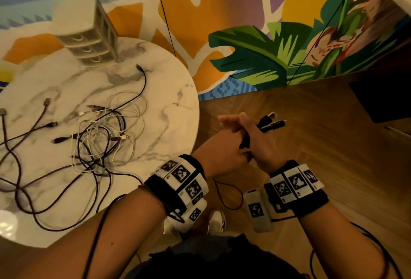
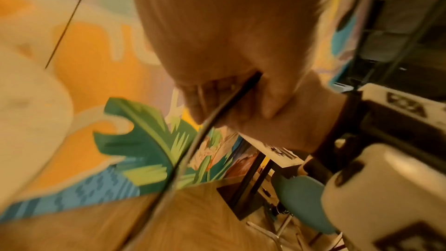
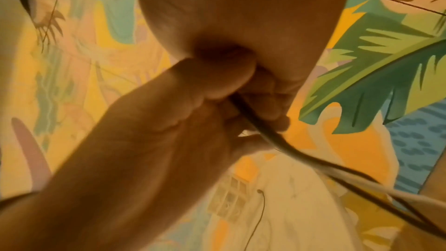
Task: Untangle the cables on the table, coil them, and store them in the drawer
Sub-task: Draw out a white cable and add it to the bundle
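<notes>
Both hands are together over the floor, to the right of the table. My right hand point(image 1: 263, 145) grips a black cable point(image 1: 270, 121) whose two plugs stick out past its knuckles. My left hand point(image 1: 225, 144) lies against it and pinches the same black cable point(image 2: 231, 98), which runs down and away from the fingers. In the right wrist view the right hand point(image 3: 267, 102) has its fingers curled round the cable point(image 3: 255, 123). A tangle of white, black and purple cables point(image 1: 100, 136) lies on the round marble table point(image 1: 173, 101). The small beige drawer unit point(image 1: 89, 40) stands at the table's far edge, its drawers shut.
Purple cables point(image 1: 22, 167) trail off the table's left and near edges. On the wooden floor below my hands lie a white tagged device point(image 1: 258, 209) and a thin dark wire. A dark box point(image 1: 382, 98) sits at the right, a teal chair point(image 2: 301, 198) beyond.
</notes>
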Action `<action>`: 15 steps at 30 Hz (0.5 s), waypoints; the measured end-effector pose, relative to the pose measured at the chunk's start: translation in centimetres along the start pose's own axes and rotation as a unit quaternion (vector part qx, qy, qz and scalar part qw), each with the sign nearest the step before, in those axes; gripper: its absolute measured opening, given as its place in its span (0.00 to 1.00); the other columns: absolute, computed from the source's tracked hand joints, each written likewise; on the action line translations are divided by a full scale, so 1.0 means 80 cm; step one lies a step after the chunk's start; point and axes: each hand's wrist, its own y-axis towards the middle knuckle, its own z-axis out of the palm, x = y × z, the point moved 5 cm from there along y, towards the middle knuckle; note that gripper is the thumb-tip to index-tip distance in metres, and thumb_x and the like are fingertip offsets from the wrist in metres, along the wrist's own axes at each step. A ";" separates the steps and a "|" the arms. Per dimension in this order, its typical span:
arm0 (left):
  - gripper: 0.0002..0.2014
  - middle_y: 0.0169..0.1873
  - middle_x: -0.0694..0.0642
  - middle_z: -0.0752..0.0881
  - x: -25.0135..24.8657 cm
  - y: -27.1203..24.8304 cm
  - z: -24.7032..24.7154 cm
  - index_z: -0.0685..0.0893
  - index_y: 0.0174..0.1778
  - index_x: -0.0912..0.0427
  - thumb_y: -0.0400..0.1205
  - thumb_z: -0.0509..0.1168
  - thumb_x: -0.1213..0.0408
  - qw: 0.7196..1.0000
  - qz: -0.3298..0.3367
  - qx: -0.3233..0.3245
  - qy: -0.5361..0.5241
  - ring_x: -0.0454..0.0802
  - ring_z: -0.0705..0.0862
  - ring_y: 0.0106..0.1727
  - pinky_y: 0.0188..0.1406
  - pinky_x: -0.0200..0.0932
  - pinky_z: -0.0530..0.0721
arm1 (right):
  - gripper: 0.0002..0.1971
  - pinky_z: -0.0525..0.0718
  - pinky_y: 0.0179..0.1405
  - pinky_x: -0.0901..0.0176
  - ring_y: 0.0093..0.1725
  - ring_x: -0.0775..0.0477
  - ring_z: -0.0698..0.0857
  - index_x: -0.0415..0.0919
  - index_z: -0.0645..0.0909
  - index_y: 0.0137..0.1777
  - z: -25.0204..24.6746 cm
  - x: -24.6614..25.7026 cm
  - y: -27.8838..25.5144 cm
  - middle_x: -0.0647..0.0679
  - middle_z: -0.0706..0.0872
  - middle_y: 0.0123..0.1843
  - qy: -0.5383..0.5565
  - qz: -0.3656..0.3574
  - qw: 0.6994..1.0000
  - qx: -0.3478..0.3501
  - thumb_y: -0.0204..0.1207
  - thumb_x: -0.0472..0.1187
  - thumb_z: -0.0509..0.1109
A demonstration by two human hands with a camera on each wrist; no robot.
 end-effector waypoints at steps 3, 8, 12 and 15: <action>0.10 0.55 0.52 0.80 -0.004 -0.017 -0.032 0.82 0.53 0.58 0.79 0.63 0.59 0.981 -0.004 -0.137 0.137 0.47 0.78 0.54 0.49 0.41 0.80 | 0.18 0.81 0.37 0.66 0.36 0.58 0.84 0.38 0.82 0.42 0.008 0.007 -0.005 0.48 0.85 0.37 -0.001 -0.025 1.000 -0.004 0.86 0.38 0.51; 0.16 0.55 0.53 0.80 -0.050 -0.005 -0.058 0.79 0.58 0.54 0.81 0.56 0.49 0.926 0.096 -0.214 0.295 0.49 0.76 0.53 0.47 0.40 0.71 | 0.12 0.75 0.53 0.73 0.54 0.54 0.81 0.43 0.79 0.56 0.036 0.027 -0.017 0.44 0.84 0.52 -0.244 0.003 0.966 -0.087 0.78 0.27 0.65; 0.14 0.46 0.54 0.84 -0.042 0.003 -0.041 0.83 0.46 0.54 0.82 0.58 0.50 0.897 0.093 -0.183 0.391 0.53 0.79 0.48 0.43 0.48 0.74 | 0.02 0.77 0.62 0.45 0.48 0.45 0.80 0.43 0.78 0.45 0.044 0.035 -0.007 0.46 0.81 0.44 -0.370 0.134 0.904 -0.168 0.77 0.39 0.65; 0.09 0.40 0.56 0.84 -0.032 0.005 -0.037 0.82 0.44 0.55 0.80 0.61 0.55 0.903 0.053 -0.187 0.384 0.54 0.80 0.39 0.35 0.47 0.72 | 0.14 0.80 0.59 0.66 0.41 0.62 0.76 0.46 0.71 0.37 0.047 -0.001 -0.011 0.54 0.75 0.39 -0.277 0.104 0.947 -0.122 0.81 0.28 0.60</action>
